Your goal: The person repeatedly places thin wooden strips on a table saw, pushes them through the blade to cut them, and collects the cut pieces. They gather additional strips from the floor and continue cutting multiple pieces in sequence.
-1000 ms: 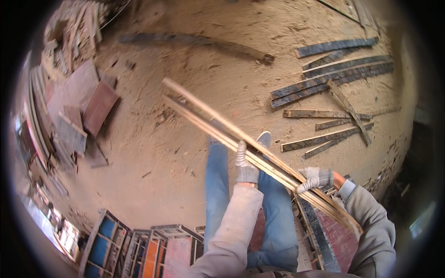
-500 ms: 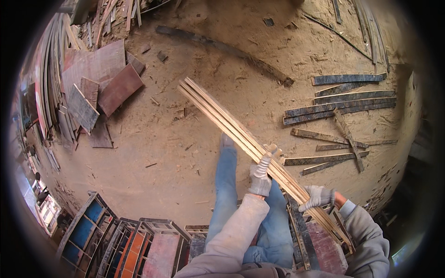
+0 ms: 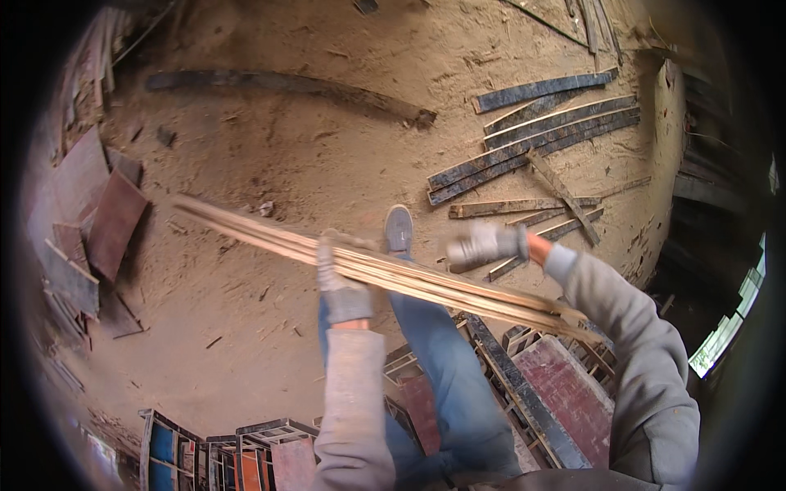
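My left hand, in a grey knit glove, is closed around a bundle of long thin wooden strips. The bundle slants across in front of my legs, from the far left down to the near right. Its pale cut edges show, and its left end is blurred. My right hand, gloved too, is off the bundle, just beyond its right half. Motion blurs it, but its fingers look stretched out to the left with nothing in them.
Dark-faced wooden strips lie loosely on the sandy ground at the far right. A long dark strip crosses the far ground. Reddish panels lean together at left. Framed panels stand beside my legs, and more frames sit at near left.
My right hand has let go of the bundle and moved up and left. The bundle has swung to a flatter slant in my left hand, and the whole view has shifted rightward.
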A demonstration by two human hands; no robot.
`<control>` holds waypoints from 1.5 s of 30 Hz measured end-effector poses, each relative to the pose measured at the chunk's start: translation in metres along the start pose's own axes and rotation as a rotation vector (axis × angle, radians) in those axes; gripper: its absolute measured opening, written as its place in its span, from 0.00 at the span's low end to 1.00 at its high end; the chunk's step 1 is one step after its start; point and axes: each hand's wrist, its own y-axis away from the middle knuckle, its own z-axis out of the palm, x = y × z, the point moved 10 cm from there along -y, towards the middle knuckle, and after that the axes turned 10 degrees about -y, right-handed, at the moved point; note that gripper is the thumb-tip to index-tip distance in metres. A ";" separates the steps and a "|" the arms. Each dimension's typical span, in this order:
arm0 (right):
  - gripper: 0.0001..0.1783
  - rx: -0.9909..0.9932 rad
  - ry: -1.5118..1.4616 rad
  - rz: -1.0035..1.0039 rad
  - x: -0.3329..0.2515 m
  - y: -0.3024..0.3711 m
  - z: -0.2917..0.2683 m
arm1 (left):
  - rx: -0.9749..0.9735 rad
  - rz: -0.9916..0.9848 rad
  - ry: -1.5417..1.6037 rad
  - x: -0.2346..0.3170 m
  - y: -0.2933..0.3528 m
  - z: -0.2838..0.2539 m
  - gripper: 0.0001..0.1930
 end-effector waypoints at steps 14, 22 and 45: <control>0.43 1.003 0.893 0.094 -0.076 -0.254 -0.238 | 0.425 0.609 -0.140 0.145 0.054 -0.099 0.24; 0.36 0.492 0.153 -0.162 -0.094 -0.023 -0.105 | 0.260 0.491 -0.009 0.126 0.069 -0.051 0.30; 0.46 0.645 0.598 -0.493 -0.089 0.493 0.041 | -0.638 0.348 0.249 0.109 0.260 0.236 0.40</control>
